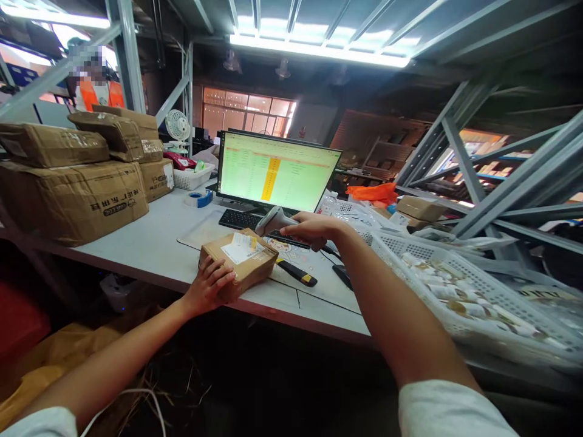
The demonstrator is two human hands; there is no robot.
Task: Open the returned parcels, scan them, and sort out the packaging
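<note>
A small cardboard box (255,267) with a white shipping label (243,247) on top sits at the table's front edge. My left hand (210,284) grips its near left corner, fingers bent over the top; the thumb is hidden. Wrapped round the handle of a grey barcode scanner (274,220) is my right hand (314,229). The scanner's head is above the box's far right corner, tilted toward the label. Just right of the box lies a black and yellow utility knife (297,273). Behind the scanner is a black keyboard (239,221), partly covered.
A monitor (277,170) showing a spreadsheet stands at the back. Large cardboard boxes (86,200) are stacked at left, near blue tape (199,198) and a white basket (194,178). On the right, a white perforated basket (455,291) holds many small rolls. A person (98,91) is at far left.
</note>
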